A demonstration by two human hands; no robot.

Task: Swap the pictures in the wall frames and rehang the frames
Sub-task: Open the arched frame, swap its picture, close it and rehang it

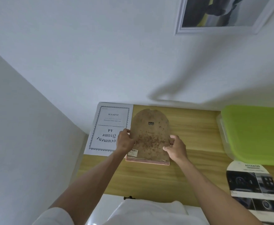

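Note:
An arch-shaped brown backing board [150, 135], stained, with a small metal hanger near its top, lies over a pink frame [146, 161] that is face down on the wooden table [190, 135]. My left hand [124, 141] grips the board's left edge and my right hand [176, 147] pinches its right edge. A white "Document Frame A4" insert sheet [107, 127] lies to the left. An arch-cut printed picture [256, 190] with dark car photos lies at the right front. On the wall above hangs a white frame [227, 15] holding a dark picture.
A clear plastic bin with a lime green lid [255, 133] stands at the table's right. White walls [51, 78] close the corner at the left and back. My white shirt shows at the bottom edge.

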